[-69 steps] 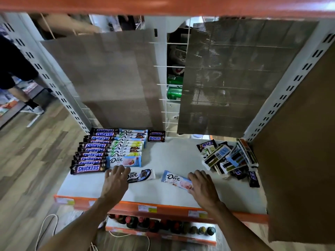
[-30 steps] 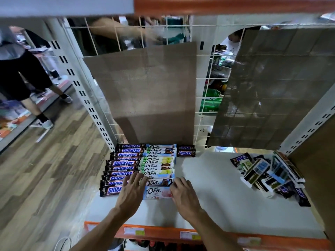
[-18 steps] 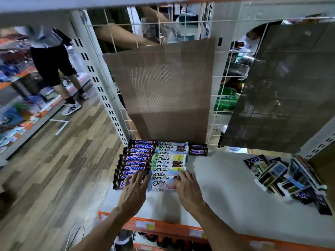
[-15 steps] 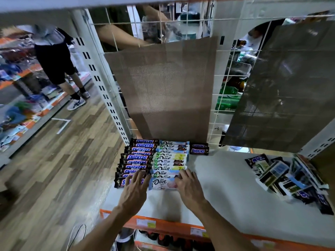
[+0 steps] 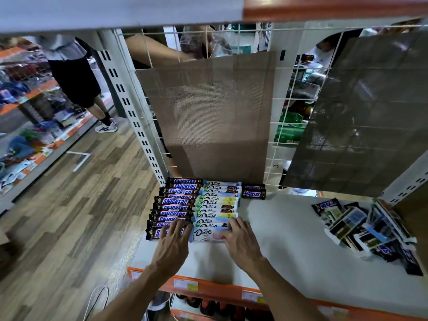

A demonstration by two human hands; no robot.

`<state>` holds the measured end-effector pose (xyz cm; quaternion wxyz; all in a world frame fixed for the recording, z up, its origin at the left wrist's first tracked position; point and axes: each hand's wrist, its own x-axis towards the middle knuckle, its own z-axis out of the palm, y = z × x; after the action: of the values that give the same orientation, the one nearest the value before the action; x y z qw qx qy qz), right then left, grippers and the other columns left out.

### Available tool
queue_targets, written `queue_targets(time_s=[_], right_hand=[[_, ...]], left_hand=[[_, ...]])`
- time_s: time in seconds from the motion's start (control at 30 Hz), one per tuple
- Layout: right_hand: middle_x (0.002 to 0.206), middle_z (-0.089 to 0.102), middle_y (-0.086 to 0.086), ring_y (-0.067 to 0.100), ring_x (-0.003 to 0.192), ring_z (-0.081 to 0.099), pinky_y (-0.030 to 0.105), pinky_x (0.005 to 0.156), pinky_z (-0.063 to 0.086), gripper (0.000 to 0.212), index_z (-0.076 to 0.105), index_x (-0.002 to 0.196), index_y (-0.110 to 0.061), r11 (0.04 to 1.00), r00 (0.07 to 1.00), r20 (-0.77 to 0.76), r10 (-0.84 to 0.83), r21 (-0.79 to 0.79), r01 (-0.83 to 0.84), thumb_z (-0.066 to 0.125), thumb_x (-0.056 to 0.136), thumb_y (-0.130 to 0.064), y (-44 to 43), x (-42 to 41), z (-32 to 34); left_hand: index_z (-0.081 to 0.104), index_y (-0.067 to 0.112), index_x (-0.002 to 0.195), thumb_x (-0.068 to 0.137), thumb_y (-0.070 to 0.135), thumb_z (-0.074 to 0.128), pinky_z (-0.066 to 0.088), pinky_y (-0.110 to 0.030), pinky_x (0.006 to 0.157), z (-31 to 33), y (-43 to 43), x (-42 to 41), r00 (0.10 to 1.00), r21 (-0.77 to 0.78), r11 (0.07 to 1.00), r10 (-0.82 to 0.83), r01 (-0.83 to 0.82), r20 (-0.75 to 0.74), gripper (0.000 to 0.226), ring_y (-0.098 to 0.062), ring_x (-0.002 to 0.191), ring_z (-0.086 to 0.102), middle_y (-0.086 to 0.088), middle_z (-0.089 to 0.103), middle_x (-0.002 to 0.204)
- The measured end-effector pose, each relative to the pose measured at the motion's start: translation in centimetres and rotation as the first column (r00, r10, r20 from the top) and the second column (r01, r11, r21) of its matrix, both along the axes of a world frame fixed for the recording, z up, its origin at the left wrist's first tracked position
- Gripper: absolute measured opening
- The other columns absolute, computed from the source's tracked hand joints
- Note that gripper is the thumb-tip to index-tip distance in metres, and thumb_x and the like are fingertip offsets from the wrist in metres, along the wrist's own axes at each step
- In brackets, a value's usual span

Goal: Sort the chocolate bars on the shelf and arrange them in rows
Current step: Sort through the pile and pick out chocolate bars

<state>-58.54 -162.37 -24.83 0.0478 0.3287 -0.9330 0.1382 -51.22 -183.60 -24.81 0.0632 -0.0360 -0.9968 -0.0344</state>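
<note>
Dove bar (image 5: 208, 234) now at row front; my left hand (image 5: 172, 245) and right hand (image 5: 242, 243) lie flat, squaring up, gripping nothing. Next I pull from the pile (image 5: 366, 230).

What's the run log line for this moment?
stage: aligning rows | left hand: flat on front Snickers bar | right hand: touching right end of front Dove bar | unsorted pile: right side of shelf

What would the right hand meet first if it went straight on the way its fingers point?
The right hand rests its fingertips at the right end of the front Dove bar; straight on, it would most likely push into the row of Dove bars behind, though depth is unclear.
</note>
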Motion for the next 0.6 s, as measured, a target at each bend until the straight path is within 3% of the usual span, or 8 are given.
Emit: queue_targets(time_s=[0.17, 0.3, 0.43, 0.6], right_hand=[[0.088, 0.056, -0.007, 0.016, 0.085, 0.053, 0.027, 0.070, 0.047, 0.041, 0.063, 0.098, -0.040, 1.000, 1.000, 0.011, 0.021, 0.014, -0.021, 0.081, 0.067, -0.020, 0.7, 0.8, 0.1], [0.094, 0.058, -0.008, 0.014, 0.088, 0.054, 0.027, 0.074, 0.047, 0.047, 0.053, 0.110, -0.040, 0.999, 0.999, 0.036, 0.038, -0.013, -0.037, 0.076, 0.071, -0.025, 1.8, 1.5, 0.2], [0.101, 0.060, -0.002, 0.019, 0.092, 0.057, 0.032, 0.075, 0.048, 0.037, 0.057, 0.107, -0.028, 1.000, 1.000, -0.014, -0.005, 0.025, 0.005, 0.072, 0.074, -0.038, 2.9, 1.7, 0.9], [0.139, 0.050, 0.010, 0.029, 0.130, 0.043, 0.049, 0.101, 0.040, 0.061, 0.049, 0.135, -0.021, 0.995, 0.996, 0.002, -0.092, 0.049, 0.092, 0.047, 0.084, -0.055, 6.0, 2.1, 1.5]], left_hand=[[0.052, 0.017, 0.115, 0.054, 0.007, 0.077, 0.048, -0.045, 0.078, 0.1, 0.9, 0.1, 0.999, 0.018, 1.000, -0.025, 0.026, -0.040, 0.066, -0.024, 0.104, 0.050, -0.006, 0.057, 0.112], [0.054, 0.016, 0.112, 0.059, 0.024, 0.079, 0.050, -0.046, 0.078, 0.7, 2.0, 0.2, 0.998, 0.008, 0.999, -0.042, 0.042, -0.041, 0.060, -0.024, 0.100, 0.051, -0.006, 0.058, 0.108], [0.052, 0.015, 0.122, 0.079, 0.042, 0.052, 0.047, -0.048, 0.084, 0.9, 3.3, 0.4, 0.997, -0.005, 0.998, -0.057, 0.057, -0.044, 0.051, -0.029, 0.109, 0.054, -0.008, 0.057, 0.116], [0.040, 0.018, 0.143, 0.088, 0.055, 0.039, 0.035, -0.054, 0.104, 0.9, 5.5, 0.6, 0.999, -0.026, 0.998, -0.052, 0.052, 0.017, 0.067, -0.032, 0.134, 0.038, -0.013, 0.044, 0.145]])
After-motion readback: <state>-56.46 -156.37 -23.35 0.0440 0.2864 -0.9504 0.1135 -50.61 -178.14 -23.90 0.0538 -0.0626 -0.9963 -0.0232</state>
